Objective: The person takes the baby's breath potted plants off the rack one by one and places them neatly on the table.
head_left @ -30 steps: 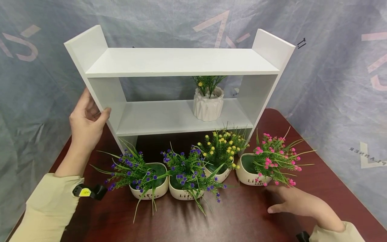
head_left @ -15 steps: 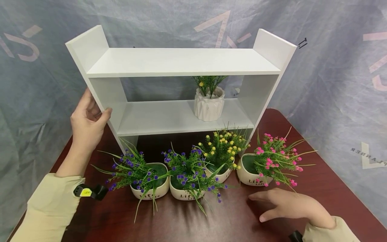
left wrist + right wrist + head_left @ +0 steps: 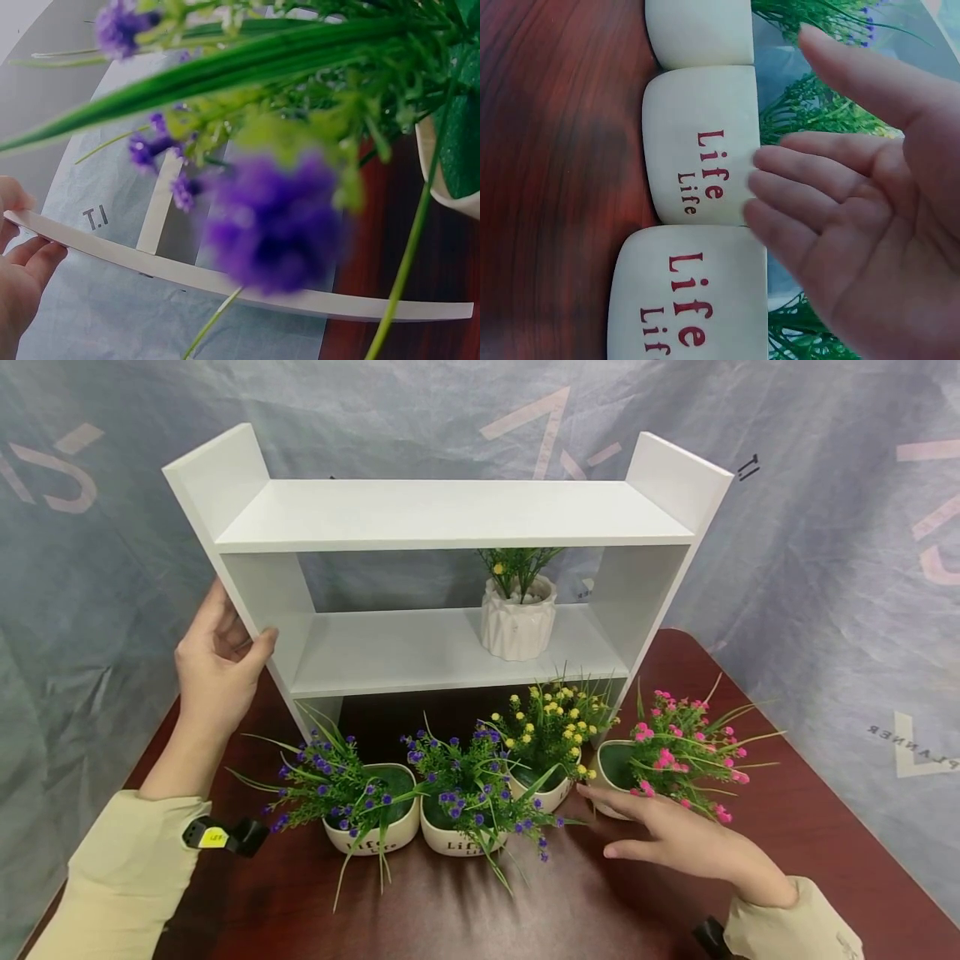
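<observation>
My left hand (image 3: 217,668) grips the left side panel of a white two-tier shelf (image 3: 450,514), thumb at the front edge and fingers behind. In the left wrist view, purple blooms (image 3: 277,217) hang in front of that panel edge (image 3: 375,304). My right hand (image 3: 675,839), fingers straight, hovers before the pot of pink flowers (image 3: 693,743), partly hiding it. Its fingertips are close to the pot of yellow flowers (image 3: 551,727). The right wrist view shows the open palm (image 3: 855,217) beside cream pots (image 3: 697,135) lettered "Life".
Two pots of purple flowers (image 3: 372,835) (image 3: 459,841) stand side by side at the left front of the dark red table (image 3: 547,910). On the middle board sits a ribbed white pot (image 3: 517,622) with a green plant. Grey printed cloth (image 3: 420,410) hangs behind.
My right hand has moved left and slightly forward, from below the pink flowers toward the yellow ones. The left hand keeps its grip on the shelf, and the pots stay in place.
</observation>
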Available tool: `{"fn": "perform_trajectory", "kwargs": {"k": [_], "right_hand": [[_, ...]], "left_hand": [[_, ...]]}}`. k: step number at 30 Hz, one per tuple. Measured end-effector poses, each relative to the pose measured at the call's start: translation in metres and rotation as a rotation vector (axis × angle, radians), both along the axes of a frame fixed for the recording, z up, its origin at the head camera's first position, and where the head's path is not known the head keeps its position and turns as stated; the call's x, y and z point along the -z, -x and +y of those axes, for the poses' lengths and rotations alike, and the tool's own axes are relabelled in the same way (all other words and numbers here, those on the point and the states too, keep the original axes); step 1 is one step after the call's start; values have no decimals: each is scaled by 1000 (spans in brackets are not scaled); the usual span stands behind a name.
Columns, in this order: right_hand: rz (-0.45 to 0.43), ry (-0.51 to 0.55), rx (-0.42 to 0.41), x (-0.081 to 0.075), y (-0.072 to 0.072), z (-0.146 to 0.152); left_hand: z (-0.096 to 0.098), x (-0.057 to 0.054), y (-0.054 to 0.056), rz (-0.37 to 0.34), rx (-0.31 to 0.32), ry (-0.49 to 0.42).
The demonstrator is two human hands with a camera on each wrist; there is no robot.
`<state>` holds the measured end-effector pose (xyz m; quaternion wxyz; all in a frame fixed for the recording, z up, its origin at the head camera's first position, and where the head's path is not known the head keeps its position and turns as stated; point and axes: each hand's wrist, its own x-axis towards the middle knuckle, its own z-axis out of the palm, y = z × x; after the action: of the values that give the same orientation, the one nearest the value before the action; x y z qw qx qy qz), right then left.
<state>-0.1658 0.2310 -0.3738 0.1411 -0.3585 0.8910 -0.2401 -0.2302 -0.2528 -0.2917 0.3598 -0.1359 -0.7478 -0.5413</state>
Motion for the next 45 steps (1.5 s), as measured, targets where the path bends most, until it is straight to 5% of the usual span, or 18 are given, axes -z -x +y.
{"fn": "perform_trajectory", "kwargs": {"k": [6,18,26,34,45], "right_hand": [[31,-29,72,-3,4,-9],[116,-35,63,-2,15,-21],[33,22,33,2,19,-24],[107,15,33,3,17,-24],[63,-8,30,-6,8,-24]], "left_hand": [[0,0,0,6,22,-21],[0,0,-1,27,32,-34],[0,1,-1,19,28,-30],[0,2,0,24,26,-25],[0,2,0,18,23,-43]]}}
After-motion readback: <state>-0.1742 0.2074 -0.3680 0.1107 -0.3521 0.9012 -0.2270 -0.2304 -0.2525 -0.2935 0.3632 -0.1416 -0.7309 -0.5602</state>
